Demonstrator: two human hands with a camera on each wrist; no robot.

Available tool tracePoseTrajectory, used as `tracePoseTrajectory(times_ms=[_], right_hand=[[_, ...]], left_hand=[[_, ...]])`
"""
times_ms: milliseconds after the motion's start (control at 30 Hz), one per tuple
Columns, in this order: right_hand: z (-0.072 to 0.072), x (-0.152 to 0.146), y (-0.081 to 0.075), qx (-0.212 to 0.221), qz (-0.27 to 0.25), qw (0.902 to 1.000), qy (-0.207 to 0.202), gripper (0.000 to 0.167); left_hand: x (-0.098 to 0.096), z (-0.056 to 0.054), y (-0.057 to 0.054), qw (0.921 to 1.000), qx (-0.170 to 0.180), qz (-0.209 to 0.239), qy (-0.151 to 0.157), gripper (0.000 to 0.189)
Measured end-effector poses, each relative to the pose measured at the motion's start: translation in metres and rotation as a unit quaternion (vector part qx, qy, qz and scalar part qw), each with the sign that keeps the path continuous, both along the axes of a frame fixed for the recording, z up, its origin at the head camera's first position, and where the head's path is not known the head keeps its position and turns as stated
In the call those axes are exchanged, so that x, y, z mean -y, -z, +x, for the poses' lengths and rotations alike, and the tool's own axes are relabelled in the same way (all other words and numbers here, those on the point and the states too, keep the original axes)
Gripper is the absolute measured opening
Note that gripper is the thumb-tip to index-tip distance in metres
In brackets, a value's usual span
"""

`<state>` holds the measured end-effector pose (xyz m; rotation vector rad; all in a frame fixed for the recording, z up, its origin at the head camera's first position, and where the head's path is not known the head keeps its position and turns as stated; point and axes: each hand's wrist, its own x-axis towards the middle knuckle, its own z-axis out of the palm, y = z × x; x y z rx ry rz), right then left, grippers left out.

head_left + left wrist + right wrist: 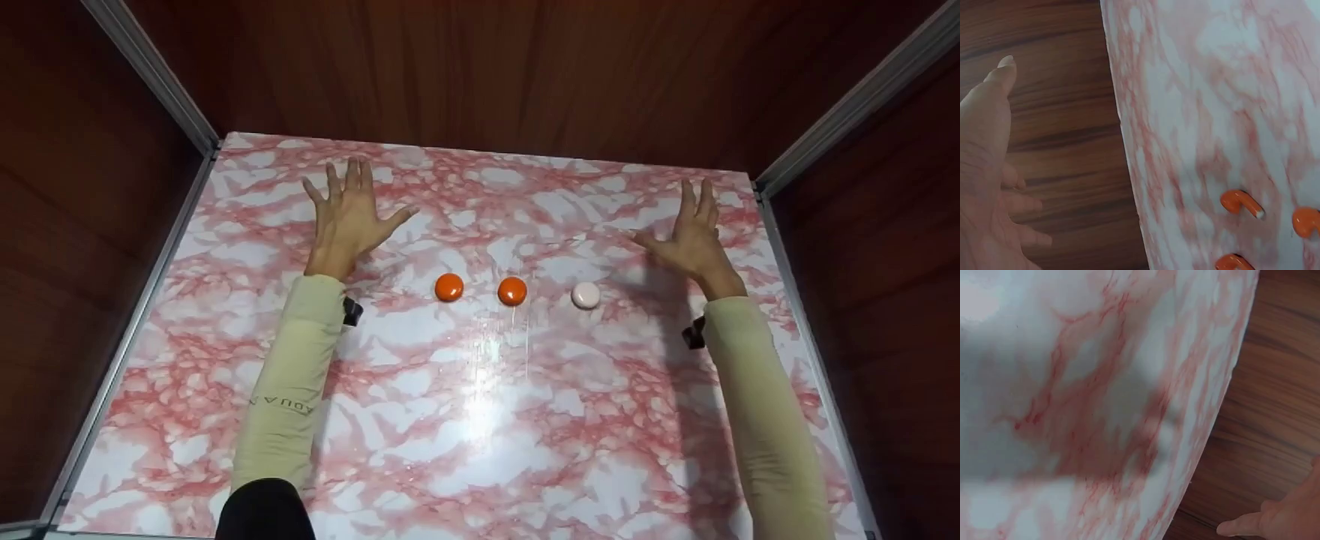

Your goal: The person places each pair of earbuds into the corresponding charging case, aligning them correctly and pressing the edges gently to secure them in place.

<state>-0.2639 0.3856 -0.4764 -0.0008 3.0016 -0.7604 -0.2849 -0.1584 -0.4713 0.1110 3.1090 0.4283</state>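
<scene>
Enclosing the scene, dark wooden walls (pixel 487 75) fill the top and both sides of the head view. Between them spreads a pink-and-white marbled tabletop (pixel 420 450). Next in size come the left sleeve (pixel 285 397) at lower left and the right sleeve (pixel 765 420) at lower right. The left hand (pixel 346 221), upper left of centre, has its fingers spread and thumb out toward the middle; the right hand (pixel 694 244), upper right, is likewise spread, thumb pointing inward. Neither pinches anything.

Smallest are three round pieces in a row at the centre: a left orange disc (pixel 449 287), a middle orange disc (pixel 512 291) and a white disc (pixel 586 295), all apart from both hands. At lower right of the left wrist view are orange stemmed pieces (pixel 1241 202); I cannot tell how they match the discs.

The step in hand looks like a pause with both hands free. The next move probably calls for lowering a hand toward the row and closing thumb and fingertips on one smooth piece.
</scene>
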Motion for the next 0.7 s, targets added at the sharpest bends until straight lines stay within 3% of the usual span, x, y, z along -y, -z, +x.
tracePoseTrajectory(times_ms=[133,333,500,700], right_hand=[[0.005,-0.001,0.001,-0.015,-0.015,0.9998,-0.003,0.127],[0.011,0.001,0.006,-0.043,-0.052,0.9977,-0.007,0.124],[0.017,0.005,0.011,-0.087,-0.072,0.9935,-0.003,0.117],[0.028,0.008,0.005,-0.082,-0.094,0.9920,0.020,0.092]], left_hand=[[-0.011,0.003,-0.005,0.9981,-0.012,0.060,0.007,0.113],[-0.030,0.009,-0.011,0.9872,-0.019,0.156,0.026,0.098],[-0.045,0.014,-0.011,0.9792,-0.018,0.196,0.051,0.082],[-0.064,0.023,-0.007,0.9679,-0.009,0.238,0.080,0.056]])
